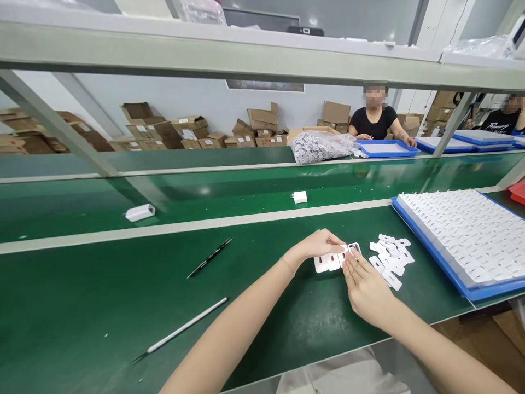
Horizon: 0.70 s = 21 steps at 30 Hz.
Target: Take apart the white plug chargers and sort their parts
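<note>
Several white USB chargers [320, 264] with red ports stand side by side in a row on the green bench. My left hand [318, 244] is closed on the row from behind, its fingertips on the chargers towards the right end. From the front, my right hand [367, 284] presses its closed fingers against the same end of the row. The last charger [355, 248] there shows a dark opening, partly covered by my fingers. Just right of my right hand lies a loose pile of white slotted face plates [391, 254].
A blue tray [471, 293] of white charger parts stands at the right. Black tweezers [210, 258] and a white-handled pointed tool [186, 325] lie left. Two loose chargers, one white adapter [300, 197], rest beyond the pale strip. A co-worker [374, 123] sits opposite, behind a plastic bag [322, 146].
</note>
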Tool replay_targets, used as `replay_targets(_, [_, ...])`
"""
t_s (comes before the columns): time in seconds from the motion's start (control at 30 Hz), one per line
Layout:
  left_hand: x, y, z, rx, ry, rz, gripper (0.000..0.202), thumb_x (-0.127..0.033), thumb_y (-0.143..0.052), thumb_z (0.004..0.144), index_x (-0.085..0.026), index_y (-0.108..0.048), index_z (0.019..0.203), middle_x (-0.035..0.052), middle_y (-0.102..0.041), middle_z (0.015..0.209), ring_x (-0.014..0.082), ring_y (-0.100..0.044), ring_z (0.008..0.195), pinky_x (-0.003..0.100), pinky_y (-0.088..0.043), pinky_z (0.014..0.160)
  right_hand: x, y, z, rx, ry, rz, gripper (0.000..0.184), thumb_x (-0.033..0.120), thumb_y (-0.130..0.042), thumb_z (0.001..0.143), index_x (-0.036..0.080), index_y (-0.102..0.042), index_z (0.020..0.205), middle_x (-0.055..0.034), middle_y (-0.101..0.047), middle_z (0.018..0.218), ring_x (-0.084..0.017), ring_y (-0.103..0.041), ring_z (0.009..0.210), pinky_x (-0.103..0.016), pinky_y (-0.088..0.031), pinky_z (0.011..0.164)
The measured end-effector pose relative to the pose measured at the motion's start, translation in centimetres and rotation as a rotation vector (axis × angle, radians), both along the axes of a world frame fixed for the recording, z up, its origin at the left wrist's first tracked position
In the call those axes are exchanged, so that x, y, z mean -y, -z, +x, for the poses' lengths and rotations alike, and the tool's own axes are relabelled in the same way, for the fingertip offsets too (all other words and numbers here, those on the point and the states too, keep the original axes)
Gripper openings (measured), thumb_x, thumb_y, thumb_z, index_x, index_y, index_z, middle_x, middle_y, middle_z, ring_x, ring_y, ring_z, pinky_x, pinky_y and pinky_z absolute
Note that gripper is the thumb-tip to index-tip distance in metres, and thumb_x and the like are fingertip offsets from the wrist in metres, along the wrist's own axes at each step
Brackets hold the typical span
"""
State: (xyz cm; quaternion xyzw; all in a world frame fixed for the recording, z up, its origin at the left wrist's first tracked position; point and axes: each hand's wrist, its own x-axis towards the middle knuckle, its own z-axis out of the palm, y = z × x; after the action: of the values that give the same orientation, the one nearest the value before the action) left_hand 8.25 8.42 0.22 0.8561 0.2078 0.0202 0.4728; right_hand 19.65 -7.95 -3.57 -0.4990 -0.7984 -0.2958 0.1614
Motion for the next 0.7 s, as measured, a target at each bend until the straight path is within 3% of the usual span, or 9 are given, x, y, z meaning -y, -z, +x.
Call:
replay_targets(0.1, [0.2, -0.4, -0.2, -0.028, 0.04, 0.054, 0.04, -0.046, -0.055, 0.081, -0.017, -0.071, 0.105, 0.004, -0.073, 0.083, 0.0165, -0.063, 0.068, 0.023, -0.046, 0.058, 0.9, -2.0, 3.0, -0.241, -0.007, -0.179, 0.038, 0.011, -0.041, 0.089, 0.011, -0.06, 0.122, -0.0119, -0.066, 0.118, -0.024, -0.059, 0.114, -0.048, -0.044, 0.103])
replay_targets(0.2, [0.7, -1.0, -0.5, -0.028, -0.005, 0.161, 0.044, -0.047, -0.053, 0.083, -0.018, -0.065, 0.114, 0.0066, -0.07, 0.105, 0.0212, -0.066, 0.089, 0.027, -0.05, 0.073, 2.2, -2.6, 6.4, -0.472, 0.179, -0.155, 0.031, 0.021, -0.042, 0.093, 0.021, -0.059, 0.119, -0.0062, -0.067, 0.116, -0.023, -0.058, 0.114, -0.043, -0.053, 0.09])
replay_targets(0.3, [1.9, -1.5, -0.7, 0.02, -0.147, 0.305, 0.051, -0.049, -0.039, 0.09, -0.016, -0.055, 0.126, 0.0103, -0.055, 0.132, 0.0263, -0.053, 0.118, 0.037, -0.044, 0.096, 3.0, -1.2, 8.1, -0.407, 0.285, -0.13, 0.019, 0.025, -0.05, 0.089, 0.019, -0.065, 0.098, -0.0092, -0.068, 0.106, -0.028, -0.058, 0.11, -0.046, -0.051, 0.088])
replay_targets(0.4, [3.6, -1.9, -0.4, 0.069, -0.216, 0.425, 0.048, -0.045, -0.031, 0.094, -0.016, -0.057, 0.122, 0.0097, -0.056, 0.131, 0.0267, -0.05, 0.122, 0.041, -0.038, 0.102, 2.8, 0.9, 7.9, -0.264, 0.349, -0.17, 0.017, 0.026, -0.063, 0.08, 0.016, -0.065, 0.094, -0.0121, -0.065, 0.109, -0.032, -0.054, 0.112, -0.048, -0.047, 0.089])
replay_targets(0.57, [4.8, -2.0, 0.8, 0.093, -0.185, 0.533, 0.04, -0.04, -0.033, 0.095, -0.019, -0.064, 0.108, 0.0067, -0.066, 0.116, 0.0251, -0.058, 0.11, 0.037, -0.043, 0.095, 1.6, 2.0, 7.1, -0.256, 0.417, -0.165, 0.01, 0.018, -0.062, 0.079, 0.017, -0.064, 0.09, -0.0093, -0.066, 0.101, -0.028, -0.056, 0.106, -0.041, -0.045, 0.085])
replay_targets(0.7, [4.1, -1.8, 1.5, 0.07, -0.152, 0.534, 0.043, -0.044, -0.028, 0.096, -0.022, -0.065, 0.1, 0.0031, -0.071, 0.098, 0.0213, -0.065, 0.088, 0.03, -0.047, 0.072, 1.0, 1.7, 6.8, -0.245, 0.417, -0.142, 0.01, 0.014, -0.056, 0.081, 0.017, -0.066, 0.079, -0.0097, -0.068, 0.083, -0.028, -0.06, 0.091, -0.044, -0.042, 0.082])
